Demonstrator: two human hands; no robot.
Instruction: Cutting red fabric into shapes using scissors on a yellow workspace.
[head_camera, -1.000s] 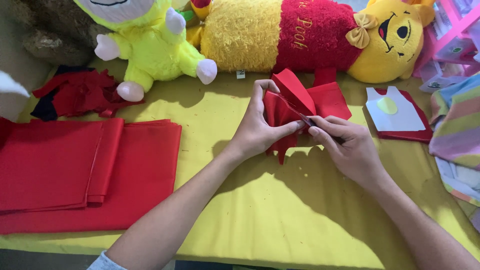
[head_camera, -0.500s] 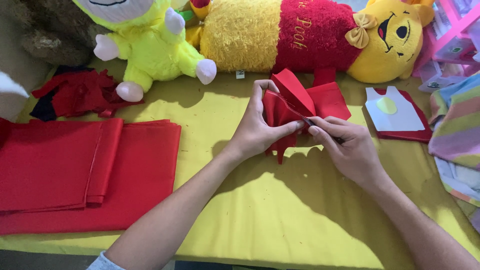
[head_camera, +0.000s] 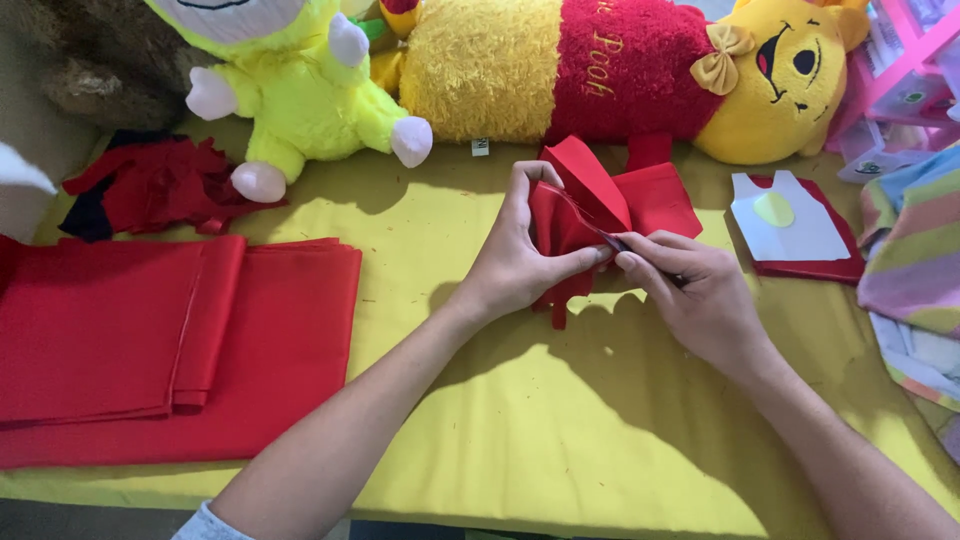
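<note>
Red felt, a bunched small piece, sits raised off the yellow table between our hands. Our left hand curls around its left side, thumb and forefinger arched over the top fold. Our right hand pinches narrowly at the piece's right edge, fingertips pressed onto a thin dark tool we cannot make out. Below the piece, the yellow cloth runs bare to the table's near edge. Left of the piece lies a folded red fabric stack. Above the piece rests a long yellow-and-red plush bear, a small white tag beneath it. Right of the piece lies a white paper pattern with a yellow oval, on red felt.
</note>
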